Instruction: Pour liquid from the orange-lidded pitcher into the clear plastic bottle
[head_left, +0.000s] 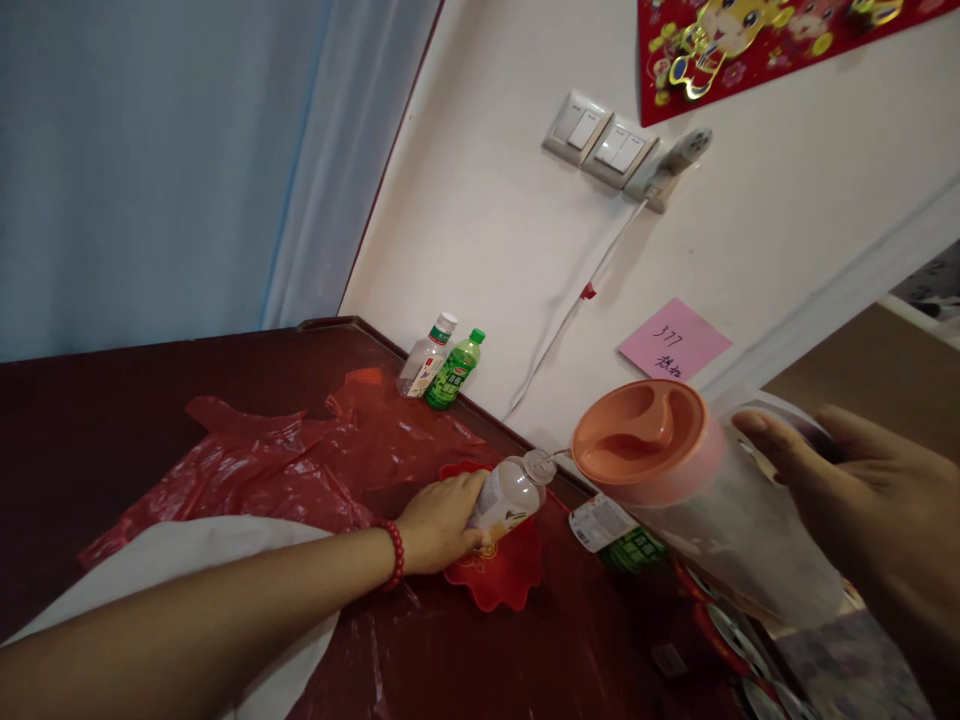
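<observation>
My left hand [439, 522] was closed around a small clear bottle [510, 495] at the frame's centre, tilted over a red dish [502, 580] on the dark table [112, 420]. My right hand [855, 490], at the right edge, gripped a clear jug [720, 510] with an orange lid [637, 430], tipped toward the bottle's open mouth. Two more bottles [442, 362] stood by the wall, above centre.

On the table [112, 420], 2 bottles [441, 362] stand by the wall (far edge); a plate [499, 575] lies nearer, bag [285, 460] left of it.
</observation>
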